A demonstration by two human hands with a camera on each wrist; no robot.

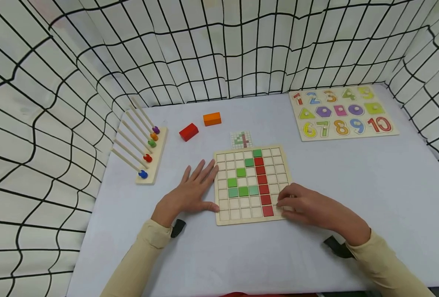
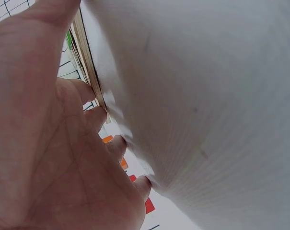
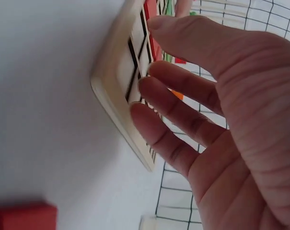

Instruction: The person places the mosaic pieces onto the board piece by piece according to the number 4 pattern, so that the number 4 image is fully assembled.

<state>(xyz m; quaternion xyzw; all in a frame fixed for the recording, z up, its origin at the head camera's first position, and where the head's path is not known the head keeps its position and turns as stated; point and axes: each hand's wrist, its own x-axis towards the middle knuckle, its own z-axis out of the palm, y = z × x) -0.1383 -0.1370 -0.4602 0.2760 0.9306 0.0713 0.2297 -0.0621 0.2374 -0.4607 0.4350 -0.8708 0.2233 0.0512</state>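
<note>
Head view: grid board (image 1: pixel 252 185) lay centre of table (image 1: pixel 353 185), btwn both hands. Left hand (image 1: pixel 189 192) flat, fingers straight, against its left edge; right hand (image 1: pixel 308 206) nearer, fingers loosely curved, fingertips on lower-right corner, holding nothing.

1. The right hand (image 1: pixel 308 208) covers the grid board's (image 1: pixel 252 185) lower right corner cells.
2. The pattern card (image 1: pixel 241 140) just behind the board is too small to read.
3. Both sleeves run off the head view's bottom edge.
</note>
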